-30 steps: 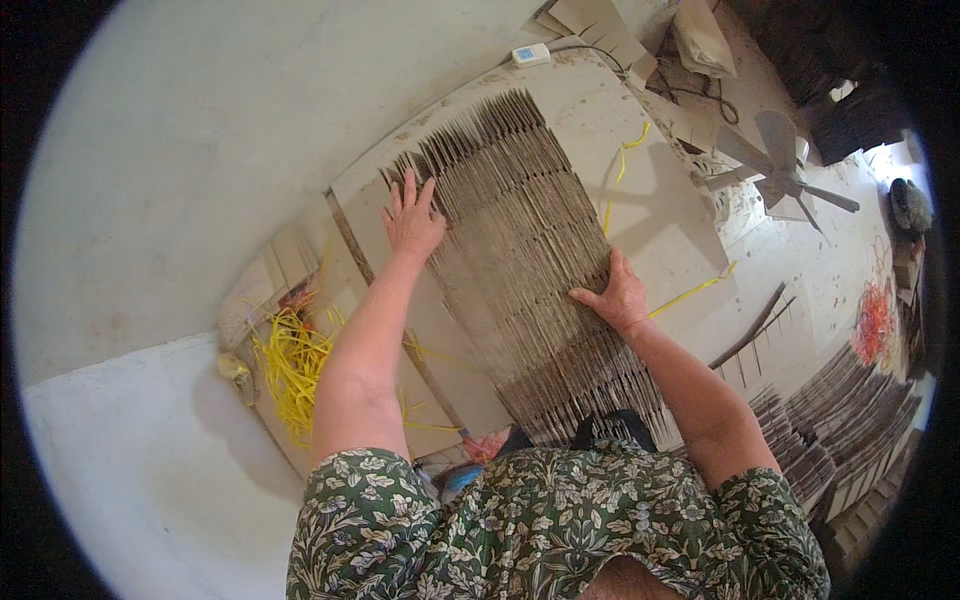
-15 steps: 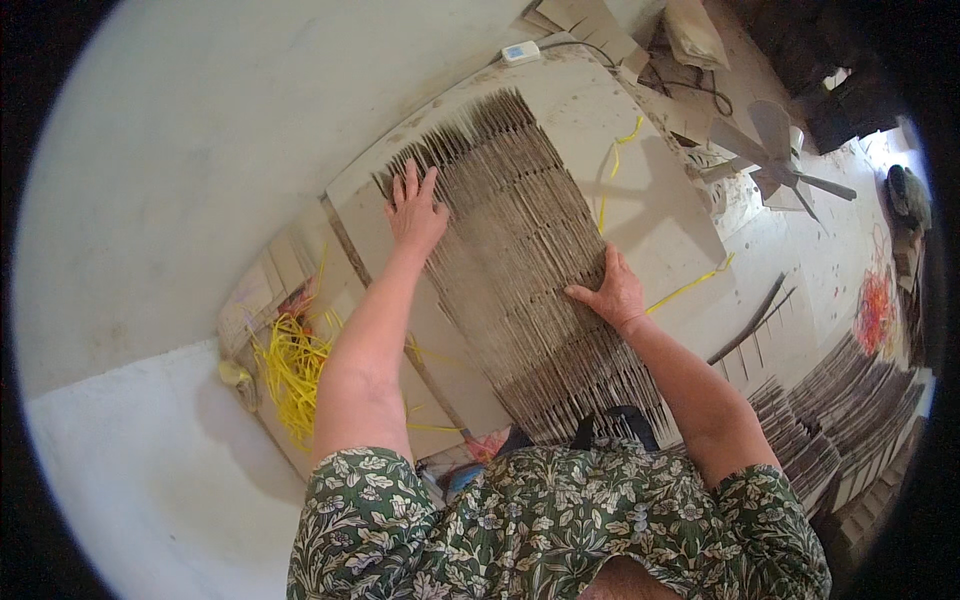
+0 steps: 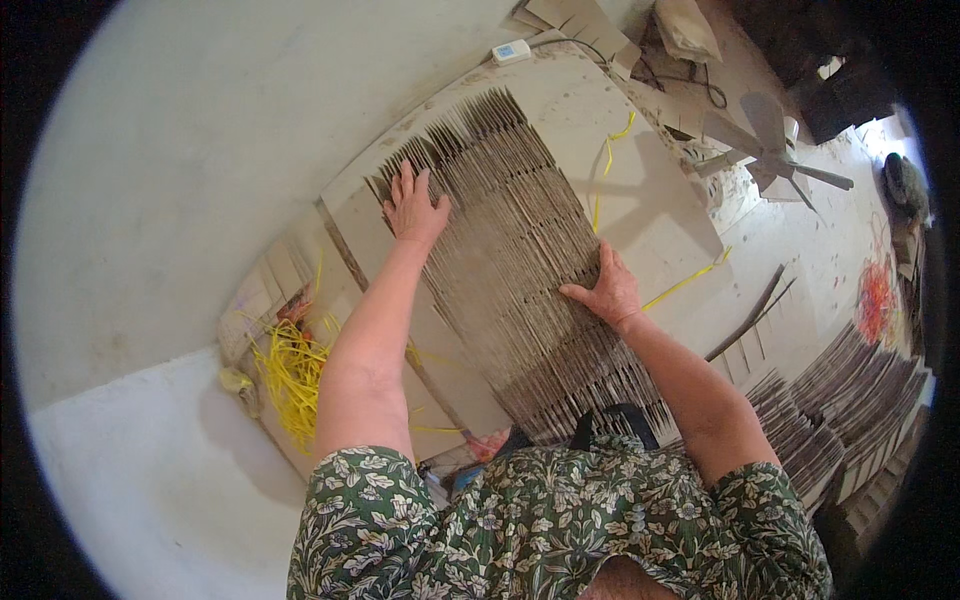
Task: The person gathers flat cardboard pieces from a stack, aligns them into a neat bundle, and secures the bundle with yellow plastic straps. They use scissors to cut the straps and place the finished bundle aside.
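A long stack of thin grey-brown cardboard pieces [image 3: 510, 260], standing on edge and packed side by side, slants across the table in front of me. Over its far left edge lies my left hand [image 3: 415, 208], fingers apart and fingertips among the uneven ends. My right hand [image 3: 609, 288] rests against the right side, thumb stretched over the top and fingers pointing away from me. Neither hand is closed round anything. The stack's near end reaches up to my shirt [image 3: 560, 510].
Yellow strapping strips [image 3: 292, 385] lie bunched at left, and a yellow strap [image 3: 600, 180] lies across the table [image 3: 660, 200] beyond the stack. A fan [image 3: 775, 155] stands at far right. More cardboard stacks [image 3: 850, 400] sit at lower right. A white box with a cable [image 3: 511, 52] lies at the back.
The view has shifted slightly. Both hands stay at the stack's sides, and a few pieces by my left fingertips now stick out a little more to the left.
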Demonstrator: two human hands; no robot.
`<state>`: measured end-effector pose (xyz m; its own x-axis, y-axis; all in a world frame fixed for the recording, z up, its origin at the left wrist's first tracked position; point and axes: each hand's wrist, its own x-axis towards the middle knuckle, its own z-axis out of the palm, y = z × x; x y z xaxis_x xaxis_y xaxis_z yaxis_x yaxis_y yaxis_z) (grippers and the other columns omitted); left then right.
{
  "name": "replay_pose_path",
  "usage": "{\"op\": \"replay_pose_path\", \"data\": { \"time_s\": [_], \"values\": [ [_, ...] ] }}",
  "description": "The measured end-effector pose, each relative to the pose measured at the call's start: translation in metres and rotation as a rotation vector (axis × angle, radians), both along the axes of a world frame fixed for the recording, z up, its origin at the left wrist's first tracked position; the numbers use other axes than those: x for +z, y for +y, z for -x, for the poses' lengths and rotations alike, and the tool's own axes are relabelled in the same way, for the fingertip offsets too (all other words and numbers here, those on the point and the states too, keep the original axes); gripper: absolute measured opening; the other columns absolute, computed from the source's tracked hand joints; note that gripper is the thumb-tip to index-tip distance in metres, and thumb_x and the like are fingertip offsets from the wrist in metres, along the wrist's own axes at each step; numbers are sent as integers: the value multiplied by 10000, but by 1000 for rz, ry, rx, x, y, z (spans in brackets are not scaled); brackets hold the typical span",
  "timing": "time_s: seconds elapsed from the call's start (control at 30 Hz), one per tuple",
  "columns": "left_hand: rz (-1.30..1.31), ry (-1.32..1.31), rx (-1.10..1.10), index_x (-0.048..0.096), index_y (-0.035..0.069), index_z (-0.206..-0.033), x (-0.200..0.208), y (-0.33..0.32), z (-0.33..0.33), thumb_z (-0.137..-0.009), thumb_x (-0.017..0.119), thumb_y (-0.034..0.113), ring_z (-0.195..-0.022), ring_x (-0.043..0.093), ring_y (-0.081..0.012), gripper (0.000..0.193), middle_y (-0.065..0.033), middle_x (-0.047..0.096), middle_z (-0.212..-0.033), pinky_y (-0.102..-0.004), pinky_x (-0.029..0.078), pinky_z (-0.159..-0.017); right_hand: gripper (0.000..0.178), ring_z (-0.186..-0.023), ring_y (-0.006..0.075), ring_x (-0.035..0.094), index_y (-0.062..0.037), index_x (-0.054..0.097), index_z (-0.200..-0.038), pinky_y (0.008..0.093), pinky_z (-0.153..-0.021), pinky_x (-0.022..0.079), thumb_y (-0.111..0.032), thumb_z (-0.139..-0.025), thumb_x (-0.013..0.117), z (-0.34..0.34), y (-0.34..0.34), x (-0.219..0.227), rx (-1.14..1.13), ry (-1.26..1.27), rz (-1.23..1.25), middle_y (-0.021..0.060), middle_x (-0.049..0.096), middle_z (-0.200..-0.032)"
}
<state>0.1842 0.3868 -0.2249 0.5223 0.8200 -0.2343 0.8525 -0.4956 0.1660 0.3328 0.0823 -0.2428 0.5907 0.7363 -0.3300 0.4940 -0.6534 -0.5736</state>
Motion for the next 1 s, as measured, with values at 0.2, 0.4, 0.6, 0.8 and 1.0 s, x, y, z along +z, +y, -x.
{"op": "replay_pose_path", "data": {
  "time_s": [0.2, 0.4, 0.6, 0.8, 1.0],
  "values": [
    [35, 152, -111, 287, 265, -1454, 11, 3, -15, -884, 497, 252, -1434, 57, -287, 608, -8, 25, -1569, -549, 125, -1130, 1029, -1107, 374, 516, 25, 294, -1345, 438, -920, 438, -558, -637, 761, -1, 1, 3, 19, -9, 13, 231, 528, -1167],
    [25, 49, -48, 324, 247, -1431, 4, 4, -20, -892, 523, 307, -1425, 94, -289, 578, -19, 83, -1560, -556, 137, -1125, 1038, -1098, 371, 520, 24, 299, -1343, 436, -917, 441, -570, -628, 762, 0, 2, 2, 16, -17, 6, 225, 528, -1156],
    [12, -46, -19, 327, 239, -1429, 0, -2, -29, -885, 541, 287, -1424, 91, -303, 586, -33, 73, -1560, -553, 143, -1126, 1057, -1095, 374, 521, 18, 291, -1363, 444, -915, 439, -597, -632, 745, -1, -2, -6, 3, -37, -8, 230, 516, -1165],
    [30, 120, -127, 284, 246, -1454, 8, 1, -40, -880, 505, 233, -1434, 45, -302, 616, -28, 28, -1567, -557, 120, -1131, 1071, -1091, 380, 521, 26, 281, -1368, 446, -910, 441, -608, -634, 736, -2, 0, -2, 22, -28, -2, 240, 509, -1163],
    [99, 56, -57, 272, 220, -1460, 9, 1, -47, -889, 527, 319, -1434, 56, -290, 633, -29, 59, -1564, -556, 108, -1132, 1070, -1084, 381, 525, 22, 274, -1373, 441, -909, 446, -602, -638, 736, -2, -1, -5, 15, -37, 14, 246, 511, -1158]
  ]
}}
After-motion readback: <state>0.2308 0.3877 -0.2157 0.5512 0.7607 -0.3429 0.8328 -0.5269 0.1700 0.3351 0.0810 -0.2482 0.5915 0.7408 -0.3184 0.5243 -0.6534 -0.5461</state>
